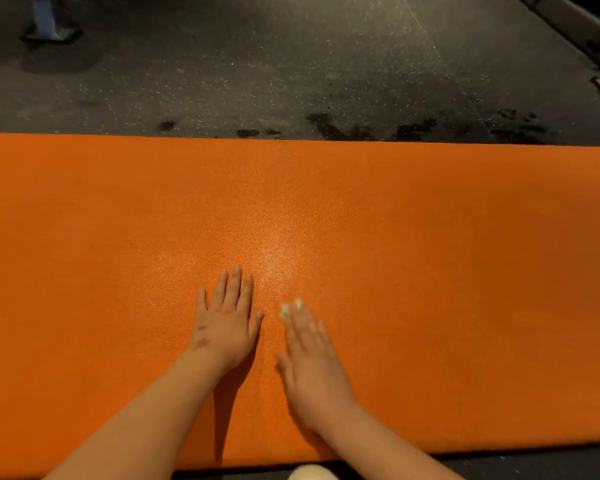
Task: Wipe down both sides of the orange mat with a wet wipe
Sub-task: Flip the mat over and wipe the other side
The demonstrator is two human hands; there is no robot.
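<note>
On the mat [430, 254], the left hand [227, 320] lies flat and the right hand [309, 362] presses a wipe [290, 308], fingers straight. The mat looks light and floppy; its near edge seems best to grip.

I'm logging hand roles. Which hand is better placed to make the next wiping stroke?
Right. The right hand lies over the wet wipe, whose white edge peeks out ahead of it on the orange mat. The left hand rests flat and bare on the mat, probably only steadying it.
</note>
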